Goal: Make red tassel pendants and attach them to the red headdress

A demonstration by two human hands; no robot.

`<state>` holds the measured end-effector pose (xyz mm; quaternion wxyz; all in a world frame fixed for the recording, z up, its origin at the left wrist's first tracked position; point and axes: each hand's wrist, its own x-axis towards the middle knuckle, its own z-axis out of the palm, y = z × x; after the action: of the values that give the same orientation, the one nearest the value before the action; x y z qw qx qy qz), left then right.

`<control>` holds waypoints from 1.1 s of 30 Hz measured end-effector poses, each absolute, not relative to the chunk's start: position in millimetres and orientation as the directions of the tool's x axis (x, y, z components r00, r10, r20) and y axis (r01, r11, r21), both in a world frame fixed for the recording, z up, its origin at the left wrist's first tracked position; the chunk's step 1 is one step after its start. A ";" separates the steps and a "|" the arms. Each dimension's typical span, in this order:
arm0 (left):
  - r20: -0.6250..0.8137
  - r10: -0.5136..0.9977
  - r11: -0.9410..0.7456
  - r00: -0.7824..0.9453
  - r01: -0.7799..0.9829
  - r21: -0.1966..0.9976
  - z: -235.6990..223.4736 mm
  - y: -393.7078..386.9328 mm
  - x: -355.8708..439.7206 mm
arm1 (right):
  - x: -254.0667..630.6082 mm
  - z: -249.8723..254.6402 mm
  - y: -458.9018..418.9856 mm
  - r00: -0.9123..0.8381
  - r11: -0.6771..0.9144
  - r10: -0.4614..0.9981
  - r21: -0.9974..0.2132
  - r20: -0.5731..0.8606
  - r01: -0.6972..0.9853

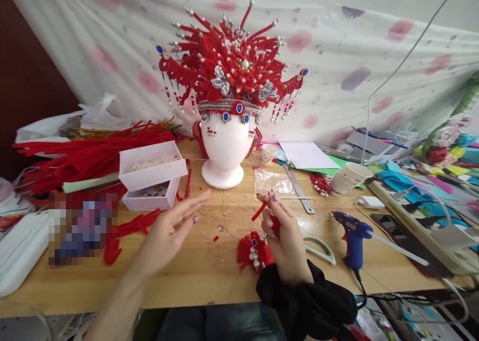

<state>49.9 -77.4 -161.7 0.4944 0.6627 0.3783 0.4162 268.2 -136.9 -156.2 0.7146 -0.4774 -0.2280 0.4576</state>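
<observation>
My right hand is closed round a red pipe-cleaner ornament with a fan-shaped tip, a blue gem and white pearls; a red stem sticks up between the fingers. My left hand hovers over the wooden table, fingers stretched and apart, holding nothing. Behind both hands a white head form carries a large red headdress set with pearls and blue stones. Two stacked white boxes of beads stand just left of the head form.
A bundle of red pipe cleaners lies at the left. A blue glue gun, white scissors, a metal ruler, a clear plastic bag and paper cups sit right of the hands. Coloured paper clutters the far right.
</observation>
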 end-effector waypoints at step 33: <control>0.093 0.960 -0.063 0.264 -0.118 0.991 -165.5 -108.0 117.9 | 263.1 -169.6 -140.3 0.144 0.015 0.989 -0.953 -0.030 -0.301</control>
<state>117.9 -108.0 -165.5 0.5695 0.5547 0.3795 0.4733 263.1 -140.3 -169.6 0.6040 -0.4553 -0.3775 0.5342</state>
